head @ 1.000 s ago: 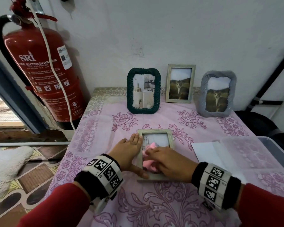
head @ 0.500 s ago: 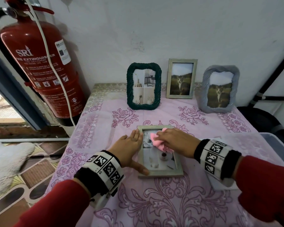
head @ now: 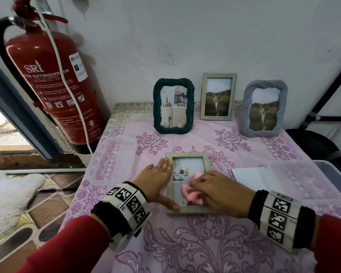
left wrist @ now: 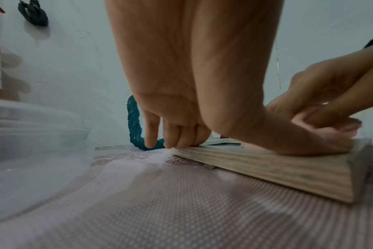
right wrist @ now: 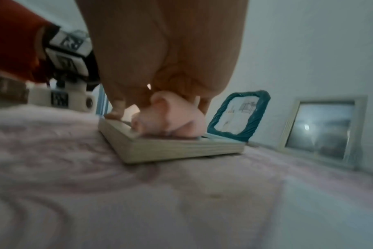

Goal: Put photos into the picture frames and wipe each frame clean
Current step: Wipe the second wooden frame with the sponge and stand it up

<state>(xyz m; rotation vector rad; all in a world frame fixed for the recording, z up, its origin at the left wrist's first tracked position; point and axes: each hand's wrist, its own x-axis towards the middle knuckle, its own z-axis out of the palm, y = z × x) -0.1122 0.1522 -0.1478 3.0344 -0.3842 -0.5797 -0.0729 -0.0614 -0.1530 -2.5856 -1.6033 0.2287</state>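
A pale wooden picture frame (head: 187,156) with a photo inside lies flat on the pink flowered tablecloth (head: 185,243). My left hand (head: 158,180) lies flat along the frame's left side, fingers straight, thumb across the near left corner. My right hand (head: 219,192) grips a crumpled pink cloth (head: 191,194) and presses it on the lower half of the glass. The left wrist view shows the frame's side (left wrist: 277,166) under my left hand (left wrist: 181,128). In the right wrist view the pink cloth (right wrist: 172,118) sits bunched on the frame (right wrist: 181,150).
Three filled frames stand against the wall: a dark green one (head: 173,106), a pale wooden one (head: 218,96) and a grey one (head: 264,108). A red fire extinguisher (head: 55,89) hangs at left. A clear plastic lid (head: 112,158) lies left of my hand; white paper (head: 250,176) and a clear bin (head: 323,174) lie right.
My right hand has drawn the pink cloth from the top of the glass down to its near half. The left hand has kept its place on the frame.
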